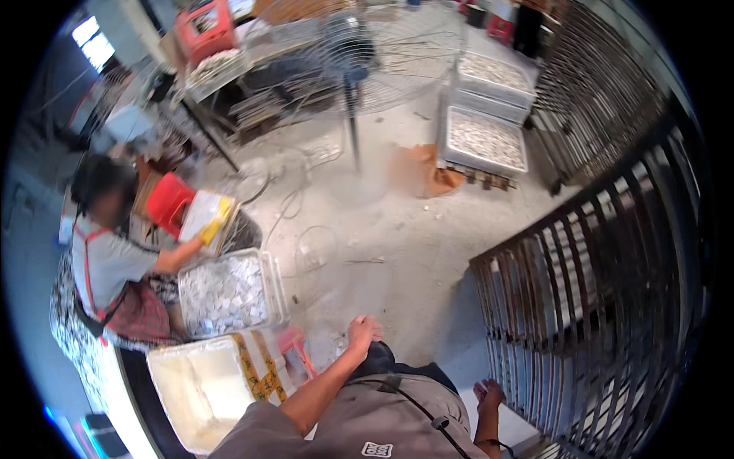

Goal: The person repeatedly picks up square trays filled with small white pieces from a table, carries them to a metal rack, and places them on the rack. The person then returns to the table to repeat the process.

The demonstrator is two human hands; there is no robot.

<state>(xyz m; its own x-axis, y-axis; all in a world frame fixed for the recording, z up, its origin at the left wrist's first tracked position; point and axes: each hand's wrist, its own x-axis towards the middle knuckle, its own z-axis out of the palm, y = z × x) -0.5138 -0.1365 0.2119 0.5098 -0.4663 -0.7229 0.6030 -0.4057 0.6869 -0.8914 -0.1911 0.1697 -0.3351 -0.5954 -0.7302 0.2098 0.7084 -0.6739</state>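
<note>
My left hand (365, 333) hangs in front of my body with its fingers loosely out, and nothing shows in it. Low at my right side, my right hand (489, 394) has its fingers apart and is also without any object. It is close to a dark metal slatted rack (550, 283) that carries rows of thin trays or boards. To the left of my left hand lies a pink-red plastic thing (297, 346), beside a white foam box (164, 375) with yellow printed tape on it.
At the left, a person in a checked apron and yellow gloves (210, 229) works beside a tray of pale flat pieces (225, 294). Stacked trays of pieces (485, 141) stand on a low pallet ahead. A large fan (348, 46) stands at the top, with cables across the floor (367, 245).
</note>
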